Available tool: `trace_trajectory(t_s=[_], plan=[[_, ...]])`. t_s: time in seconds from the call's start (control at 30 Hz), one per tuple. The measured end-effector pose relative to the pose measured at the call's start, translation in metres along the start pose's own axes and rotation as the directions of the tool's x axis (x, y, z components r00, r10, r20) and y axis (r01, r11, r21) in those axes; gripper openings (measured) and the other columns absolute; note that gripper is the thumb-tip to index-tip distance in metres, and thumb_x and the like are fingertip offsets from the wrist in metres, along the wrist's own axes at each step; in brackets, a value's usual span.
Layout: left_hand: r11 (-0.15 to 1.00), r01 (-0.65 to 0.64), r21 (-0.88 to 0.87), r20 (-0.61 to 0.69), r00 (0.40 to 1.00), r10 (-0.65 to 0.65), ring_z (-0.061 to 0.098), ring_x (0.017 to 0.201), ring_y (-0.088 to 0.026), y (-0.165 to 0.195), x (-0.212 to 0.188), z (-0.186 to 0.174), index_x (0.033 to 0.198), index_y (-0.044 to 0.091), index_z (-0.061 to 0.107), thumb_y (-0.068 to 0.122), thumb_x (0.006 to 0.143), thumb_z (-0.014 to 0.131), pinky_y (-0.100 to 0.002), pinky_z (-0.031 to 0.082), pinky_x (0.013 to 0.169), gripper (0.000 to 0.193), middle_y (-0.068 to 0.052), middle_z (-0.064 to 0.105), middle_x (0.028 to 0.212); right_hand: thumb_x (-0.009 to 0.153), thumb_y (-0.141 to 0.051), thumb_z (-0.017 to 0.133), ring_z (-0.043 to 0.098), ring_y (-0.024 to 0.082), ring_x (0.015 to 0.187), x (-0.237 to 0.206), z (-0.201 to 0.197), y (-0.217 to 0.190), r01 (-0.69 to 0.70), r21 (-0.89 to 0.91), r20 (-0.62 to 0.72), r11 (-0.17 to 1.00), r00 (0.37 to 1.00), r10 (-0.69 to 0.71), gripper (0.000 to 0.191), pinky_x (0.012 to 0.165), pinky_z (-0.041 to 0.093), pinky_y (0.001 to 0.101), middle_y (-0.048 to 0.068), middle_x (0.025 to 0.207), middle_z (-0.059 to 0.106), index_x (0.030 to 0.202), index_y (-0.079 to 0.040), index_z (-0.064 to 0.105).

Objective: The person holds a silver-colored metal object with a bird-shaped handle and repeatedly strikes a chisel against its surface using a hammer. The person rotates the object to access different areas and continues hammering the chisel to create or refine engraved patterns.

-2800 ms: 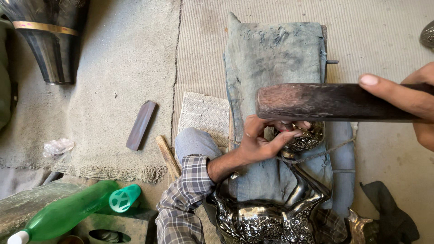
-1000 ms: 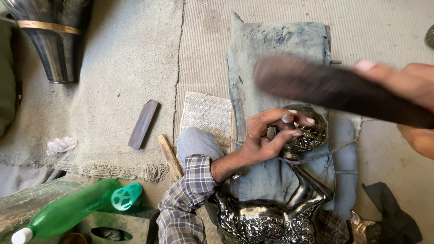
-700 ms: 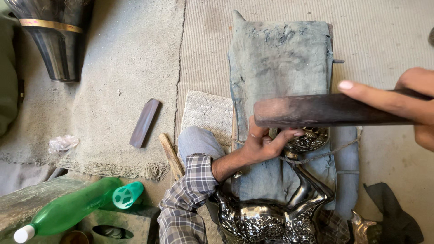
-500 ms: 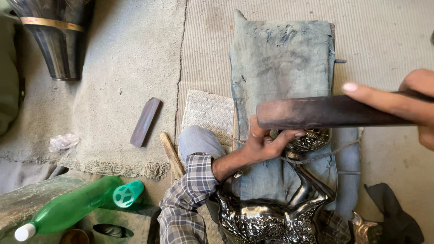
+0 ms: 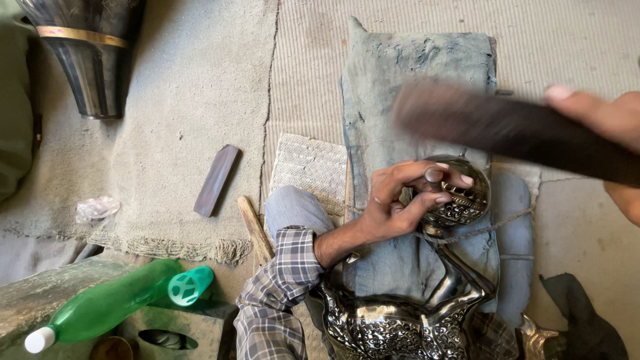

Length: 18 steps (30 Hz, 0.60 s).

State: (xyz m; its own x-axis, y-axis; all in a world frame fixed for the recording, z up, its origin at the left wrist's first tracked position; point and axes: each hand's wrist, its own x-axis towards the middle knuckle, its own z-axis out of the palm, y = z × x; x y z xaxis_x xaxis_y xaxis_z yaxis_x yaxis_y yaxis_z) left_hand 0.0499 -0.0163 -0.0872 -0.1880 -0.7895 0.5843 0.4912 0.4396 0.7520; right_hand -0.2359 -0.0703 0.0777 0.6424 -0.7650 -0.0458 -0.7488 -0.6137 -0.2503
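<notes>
My left hand (image 5: 400,200) grips the round, patterned end of a shiny embossed metal piece (image 5: 460,197) that lies on a blue denim cloth (image 5: 413,93). The piece's neck runs down to a wide ornate body (image 5: 393,327) in my lap. A small dark tool seems pinched between my thumb and fingers against the metal. My right hand (image 5: 610,133) comes in from the right edge, holding a long dark wooden mallet (image 5: 493,123), blurred with motion, raised above the round end. A thin cord (image 5: 493,227) crosses the piece's neck.
A dark flat bar (image 5: 215,180) and a wooden stick (image 5: 255,230) lie on the grey mat at left. A green plastic bottle (image 5: 107,307) rests bottom left. A large dark metal vessel (image 5: 83,53) stands top left. A dark rag (image 5: 587,320) lies bottom right.
The mallet has swung up from level just over the round end to a tilted, raised position, now blurred. My left hand keeps its grip on the metal piece.
</notes>
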Motion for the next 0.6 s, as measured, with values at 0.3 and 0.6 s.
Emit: trace_trajectory(t_s=[0.3,0.6], plan=[[0.918,0.177,-0.356,0.023,0.983,-0.181,0.076,0.108,-0.019,0.037,0.012,-0.008,0.134,0.011,0.054,0.012,0.108,0.065,-0.032,0.070,0.089,0.029,-0.011,0.073,0.118,0.082,-0.004,0.069,0.059,0.016,0.061,-0.068,0.053,0.051,-0.234,0.121,0.160,0.965,0.964,0.214,0.054,0.056,0.055,0.0323,0.007,0.081,0.064,0.133,-0.013,0.054],[0.702,0.419,-0.576,0.619,0.784,0.041,0.056,0.132,-0.014,0.127,-0.033,0.072,0.132,0.022,0.063,0.030,0.102,0.064,-0.033,0.049,0.106,0.031,0.000,0.053,0.148,0.085,-0.017,0.086,0.066,0.028,0.068,-0.249,0.200,0.032,-0.595,0.750,0.477,0.289,0.789,0.387,0.035,0.061,0.058,0.0503,0.018,0.095,0.072,0.109,-0.004,0.064]])
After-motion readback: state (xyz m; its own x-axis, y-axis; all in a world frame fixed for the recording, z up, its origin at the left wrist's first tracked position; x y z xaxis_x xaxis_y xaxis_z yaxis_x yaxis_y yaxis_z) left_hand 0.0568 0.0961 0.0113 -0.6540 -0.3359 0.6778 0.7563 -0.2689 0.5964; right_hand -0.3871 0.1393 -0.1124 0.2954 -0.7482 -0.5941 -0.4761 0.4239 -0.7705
